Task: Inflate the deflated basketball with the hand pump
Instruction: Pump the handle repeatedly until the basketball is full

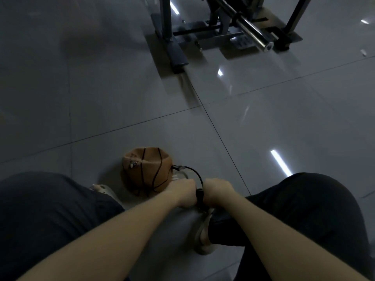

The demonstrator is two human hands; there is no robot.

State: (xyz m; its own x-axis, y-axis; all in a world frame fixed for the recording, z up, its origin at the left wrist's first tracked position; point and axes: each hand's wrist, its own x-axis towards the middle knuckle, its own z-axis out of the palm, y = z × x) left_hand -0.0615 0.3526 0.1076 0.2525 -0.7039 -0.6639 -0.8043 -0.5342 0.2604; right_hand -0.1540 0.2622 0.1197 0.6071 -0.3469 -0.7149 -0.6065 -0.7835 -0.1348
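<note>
Grip: left hand [182, 190] and right hand [218, 189] are both curled tight on the handle of the hand pump [199, 197], one on either side of its shaft. A black hose [195, 173] runs to the basketball [147, 169], which lies caved in on the tiled floor [263, 128] just ahead. Connection made; most of the inflation judged outstanding. No container visible.

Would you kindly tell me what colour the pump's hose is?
The hose is black, clearest in the head view.
</note>
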